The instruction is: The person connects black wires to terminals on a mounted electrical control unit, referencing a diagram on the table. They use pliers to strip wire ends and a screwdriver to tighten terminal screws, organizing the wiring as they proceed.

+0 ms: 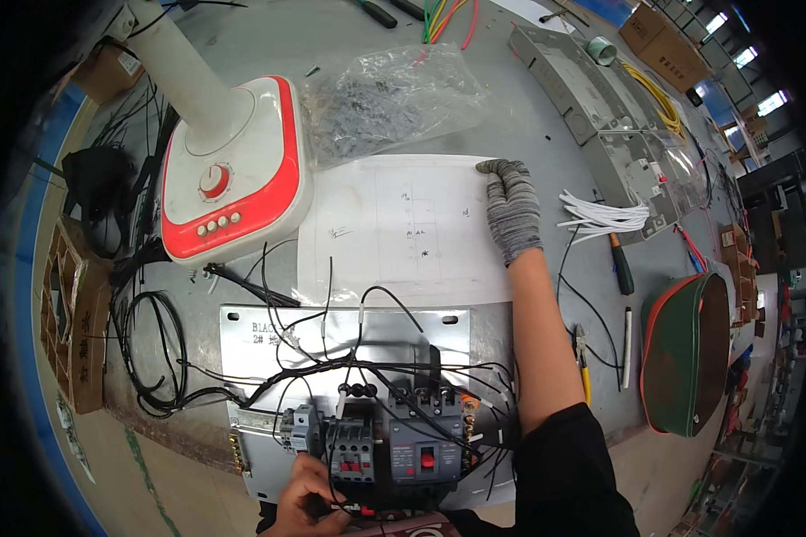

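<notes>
My left hand (309,499) is bare, its fingers bent together at the front edge of a metal mounting plate (242,324). A thin black wire (333,470) runs down into its fingertips. Beside it on the plate sit a small grey rail-mounted block (302,431), a contactor (350,450) and a larger circuit breaker (426,452) with a red switch. A black wire bundle (322,365) crosses above them with loose ends. My right hand (513,211), in a grey striped glove, lies with fingers stretched out on the right edge of a paper drawing (376,255).
A white and red fan base (269,170) stands left of the paper, a plastic bag (394,98) behind it. To the right are grey housings (569,85), white wires (604,217), a screwdriver (621,268), yellow-handled pliers (584,362) and a green container (681,358). Coiled black cable (143,358) lies left.
</notes>
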Motion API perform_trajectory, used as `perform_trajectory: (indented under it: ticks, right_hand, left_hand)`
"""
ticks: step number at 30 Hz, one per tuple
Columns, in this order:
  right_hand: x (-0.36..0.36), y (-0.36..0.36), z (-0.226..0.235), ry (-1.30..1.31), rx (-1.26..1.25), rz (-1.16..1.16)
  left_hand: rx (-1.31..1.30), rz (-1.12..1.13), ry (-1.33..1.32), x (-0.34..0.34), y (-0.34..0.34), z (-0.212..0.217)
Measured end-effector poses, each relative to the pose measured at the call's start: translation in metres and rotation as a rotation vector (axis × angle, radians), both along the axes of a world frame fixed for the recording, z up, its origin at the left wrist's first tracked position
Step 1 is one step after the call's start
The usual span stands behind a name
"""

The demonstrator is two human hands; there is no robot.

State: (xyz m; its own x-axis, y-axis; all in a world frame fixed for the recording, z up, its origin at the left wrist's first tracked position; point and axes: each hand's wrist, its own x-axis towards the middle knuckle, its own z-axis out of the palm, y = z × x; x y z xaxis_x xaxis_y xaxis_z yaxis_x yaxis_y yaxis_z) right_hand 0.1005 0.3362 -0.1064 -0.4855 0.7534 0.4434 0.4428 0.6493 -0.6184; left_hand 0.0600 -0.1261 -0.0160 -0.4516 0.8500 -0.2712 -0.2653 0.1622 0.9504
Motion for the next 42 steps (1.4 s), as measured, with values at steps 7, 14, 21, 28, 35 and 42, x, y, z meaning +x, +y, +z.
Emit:
perform_trajectory:
  ticks: [7,14,21,28,35,42]
  right_hand:
    - [-0.006,-0.01,0.016,-0.232,0.003,0.114]
    - [-0.003,-0.004,0.007,-0.174,-0.02,0.087]
    - [0.005,0.0,0.01,-0.132,-0.16,0.108]
    - [0.023,0.003,0.013,-0.157,-0.21,0.208]
    - [0.028,0.002,0.013,-0.128,-0.216,0.21]
    - [0.027,0.002,0.009,-0.121,-0.207,0.177]
  left_hand:
    - [-0.052,-0.049,-0.066,-0.005,0.004,0.012]
    - [-0.028,-0.075,-0.036,-0.006,0.0,0.008]
    - [-0.009,-0.038,0.063,-0.001,0.003,0.003]
    - [-0.003,-0.019,0.032,0.001,-0.001,0.001]
    - [-0.012,-0.044,-0.011,-0.003,-0.002,0.001]
    - [0.02,-0.095,0.081,-0.007,-0.001,-0.001]
